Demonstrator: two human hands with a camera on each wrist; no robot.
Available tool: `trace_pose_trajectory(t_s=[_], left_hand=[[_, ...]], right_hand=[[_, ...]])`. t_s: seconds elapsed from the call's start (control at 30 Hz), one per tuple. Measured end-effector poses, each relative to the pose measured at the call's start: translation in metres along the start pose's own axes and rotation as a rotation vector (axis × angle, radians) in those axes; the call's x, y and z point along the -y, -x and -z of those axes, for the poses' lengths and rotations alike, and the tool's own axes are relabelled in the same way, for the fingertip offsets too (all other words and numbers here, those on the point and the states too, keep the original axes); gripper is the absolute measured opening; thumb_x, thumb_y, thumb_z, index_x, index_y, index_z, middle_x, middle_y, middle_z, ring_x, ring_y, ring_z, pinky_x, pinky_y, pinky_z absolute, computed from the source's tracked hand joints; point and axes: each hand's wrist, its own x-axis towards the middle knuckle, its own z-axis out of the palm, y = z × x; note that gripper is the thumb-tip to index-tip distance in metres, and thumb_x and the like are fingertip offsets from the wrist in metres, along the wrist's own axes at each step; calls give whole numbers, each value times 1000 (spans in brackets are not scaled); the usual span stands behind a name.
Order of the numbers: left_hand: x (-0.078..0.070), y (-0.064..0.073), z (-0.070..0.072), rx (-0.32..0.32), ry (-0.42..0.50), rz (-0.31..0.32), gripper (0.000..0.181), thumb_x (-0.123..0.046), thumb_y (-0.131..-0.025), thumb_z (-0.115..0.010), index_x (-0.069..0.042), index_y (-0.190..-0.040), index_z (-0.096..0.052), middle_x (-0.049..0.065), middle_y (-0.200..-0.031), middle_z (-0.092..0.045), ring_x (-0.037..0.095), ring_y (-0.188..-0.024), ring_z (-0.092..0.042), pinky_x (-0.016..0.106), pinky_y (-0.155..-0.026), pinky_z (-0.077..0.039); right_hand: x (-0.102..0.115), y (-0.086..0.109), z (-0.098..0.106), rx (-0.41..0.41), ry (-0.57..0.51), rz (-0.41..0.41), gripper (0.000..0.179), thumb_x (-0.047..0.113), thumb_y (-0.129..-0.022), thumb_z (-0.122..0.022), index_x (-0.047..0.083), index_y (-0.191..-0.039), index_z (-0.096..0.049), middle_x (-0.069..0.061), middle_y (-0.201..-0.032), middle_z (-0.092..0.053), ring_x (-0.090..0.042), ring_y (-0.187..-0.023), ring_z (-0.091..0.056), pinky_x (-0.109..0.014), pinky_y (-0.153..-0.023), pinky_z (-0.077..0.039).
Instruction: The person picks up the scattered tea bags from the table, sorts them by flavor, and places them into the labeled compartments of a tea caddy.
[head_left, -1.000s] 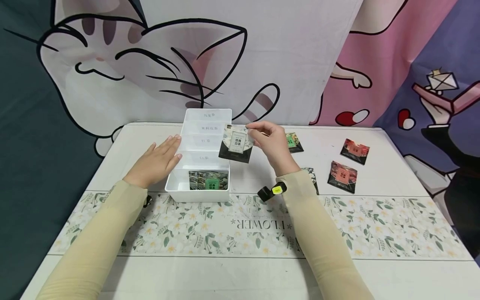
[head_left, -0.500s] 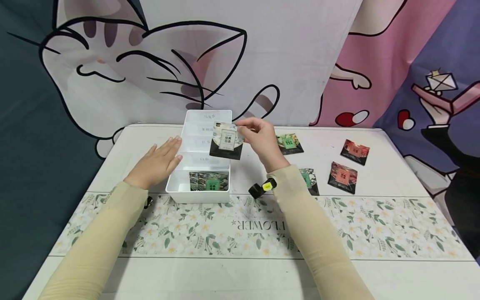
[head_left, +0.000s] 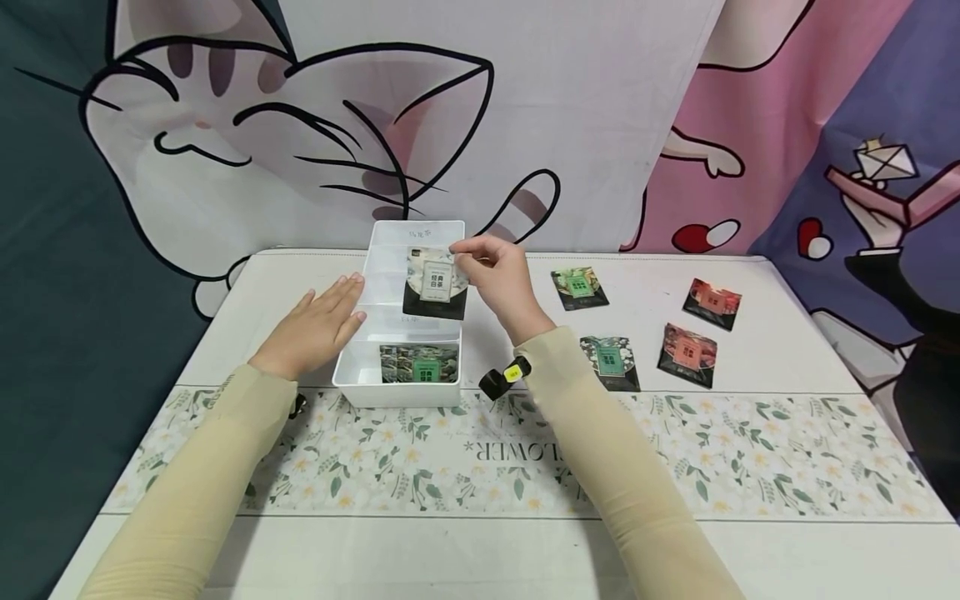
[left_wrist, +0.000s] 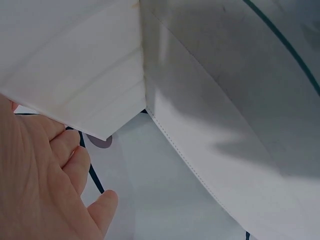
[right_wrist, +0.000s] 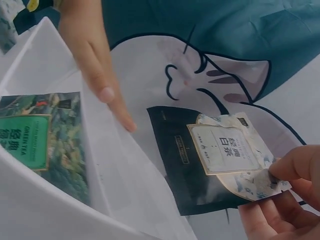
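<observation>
My right hand pinches a black and cream tea bag sachet by its top right corner, holding it upright over the white divided box. In the right wrist view the sachet shows its pale label, with thumb and fingers at its edge. My left hand lies along the box's left side, fingers straight and touching the rim. Green tea sachets stand in the box's front compartment. Handwritten labels mark the compartments behind, partly hidden by the held sachet.
On the table to the right lie a green sachet, a teal-labelled sachet and two red sachets. A floral strip crosses the table in front of the box. A cat-print curtain hangs behind.
My right hand has carried the sachet leftward, from the box's right edge to over its middle compartments. The left hand stays at the box's side.
</observation>
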Motion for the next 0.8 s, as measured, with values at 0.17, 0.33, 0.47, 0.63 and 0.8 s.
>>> trace_pose_trajectory(t_s=[0.17,0.33,0.47,0.63,0.8], left_hand=[[0,0,-1,-3,-2,0,67,-44,-111,-20,-5,-163,-7,14,-169,-9,34,-155,-9,58,-124,-3],[0,0,-1,-5,-2,2,66,-45,-111,-20,-5,-163,-7,14,-169,-10,34,-155,-9,58,-124,-3],[0,0,-1,-6,-3,0,66,-44,-111,-20,-5,-163,-8,14,-169,-10,34,-155,-10,58,-124,-3],[0,0,-1,-5,-2,0,66,-44,-111,-20,-5,-163,-9,14,-169,-10,34,-155,-9,58,-124,-4],[0,0,-1,-9,2,0,66,-44,-111,-20,-4,-163,-9,14,-169,-10,34,-155,-10,58,-124,-4]], right_hand=[[-5,0,-8,5,32,18,17,7,-95,-65,9,-105,-78,-3,-90,-64,-16,-74,-60,-26,-67,-50],[-8,2,-16,30,84,12,16,9,-96,-66,11,-106,-79,-4,-91,-66,-16,-75,-60,-26,-67,-50],[-10,3,-22,46,113,10,16,9,-97,-67,10,-107,-79,-4,-94,-69,-15,-78,-60,-25,-67,-50],[-12,4,-27,51,122,-20,17,8,-96,-67,9,-107,-80,-4,-99,-72,-13,-79,-60,-22,-67,-50],[-13,4,-31,64,154,-55,16,9,-96,-67,9,-106,-80,-4,-98,-74,-13,-77,-61,-23,-66,-51]])
